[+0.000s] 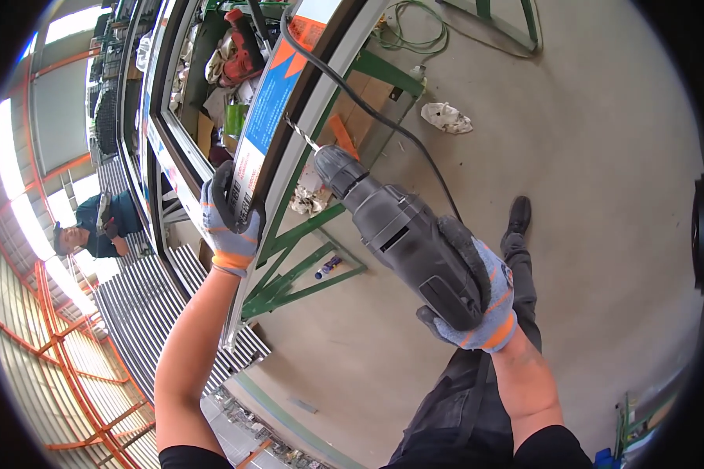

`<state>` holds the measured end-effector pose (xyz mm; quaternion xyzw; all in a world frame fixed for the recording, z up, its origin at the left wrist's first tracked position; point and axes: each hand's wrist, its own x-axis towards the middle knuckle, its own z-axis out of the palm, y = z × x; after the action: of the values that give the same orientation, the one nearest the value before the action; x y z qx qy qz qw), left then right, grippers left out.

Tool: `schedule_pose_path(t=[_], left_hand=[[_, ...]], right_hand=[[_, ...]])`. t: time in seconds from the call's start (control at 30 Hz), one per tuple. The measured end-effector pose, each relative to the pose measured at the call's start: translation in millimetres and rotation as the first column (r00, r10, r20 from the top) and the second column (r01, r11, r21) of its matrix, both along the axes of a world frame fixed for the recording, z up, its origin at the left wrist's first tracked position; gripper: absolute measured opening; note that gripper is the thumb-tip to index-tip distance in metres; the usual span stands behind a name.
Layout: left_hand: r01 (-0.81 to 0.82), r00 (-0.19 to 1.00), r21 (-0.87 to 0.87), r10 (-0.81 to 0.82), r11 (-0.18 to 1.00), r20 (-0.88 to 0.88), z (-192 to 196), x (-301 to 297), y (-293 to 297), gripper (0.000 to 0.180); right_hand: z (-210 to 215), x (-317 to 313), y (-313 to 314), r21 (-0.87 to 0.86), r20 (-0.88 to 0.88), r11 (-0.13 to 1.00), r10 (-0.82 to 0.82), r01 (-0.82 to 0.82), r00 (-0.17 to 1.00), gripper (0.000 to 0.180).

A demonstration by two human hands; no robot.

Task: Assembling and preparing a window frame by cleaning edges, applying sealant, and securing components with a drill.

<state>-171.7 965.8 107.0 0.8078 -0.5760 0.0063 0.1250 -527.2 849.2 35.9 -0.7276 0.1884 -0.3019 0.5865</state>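
My right hand (486, 291), in a grey glove with orange stripes, is wrapped round the rear handle of a black corded power drill (403, 234). Its long drill bit (301, 134) points up and left, the tip at the dark side of an aluminium window frame (278, 156). Whether the tip touches or has entered the metal, I cannot tell. My left hand (233, 211), gloved alike, grips the same frame near its closer end, with the fingers curled over the bar. Blue, white and orange printed film covers part of that bar.
Green metal trestle legs (305, 234) stand under the frame. Beyond the bar, a red power tool (242, 55) lies among rags and clutter. The drill's black cable (368, 113) loops over the frame. A crumpled white rag (447, 118) lies on the floor. Another person (102, 223) stands at far left.
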Motion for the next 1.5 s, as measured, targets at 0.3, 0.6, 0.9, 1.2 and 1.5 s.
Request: schedule_pose_path(t=[0.3,0.6,0.9,1.2,1.5], left_hand=[[0.012,0.995,0.021,-0.014,1.0,0.096,-0.7,0.8,-4.7,0.063],[-0.051,0.998,-0.012,0.052,0.999,0.022,-3.3,0.8,1.7,0.067],[-0.022,0.996,0.058,0.017,0.998,0.092,9.2,-2.9,-6.3,0.069],[-0.225,0.968,0.002,0.223,0.974,0.119,-2.2,-29.4,-73.3,0.054],[-0.338,0.94,0.111,0.328,0.935,0.095,-2.4,-26.2,-71.8,0.061]], right_hand=[[2.0,-2.2,-14.7,-0.046,-0.024,0.999,0.025,-0.026,0.999,0.079],[0.8,21.1,-27.6,-0.022,-0.03,0.998,0.06,-0.061,0.998,0.079],[3.4,26.3,-28.4,-0.113,-0.042,0.994,0.008,-0.013,0.999,0.088],[4.6,25.1,-9.8,-0.023,-0.132,0.999,-0.043,0.04,0.99,0.087],[-2.5,29.0,-15.3,-0.193,-0.18,0.981,-0.073,0.037,0.981,0.083]])
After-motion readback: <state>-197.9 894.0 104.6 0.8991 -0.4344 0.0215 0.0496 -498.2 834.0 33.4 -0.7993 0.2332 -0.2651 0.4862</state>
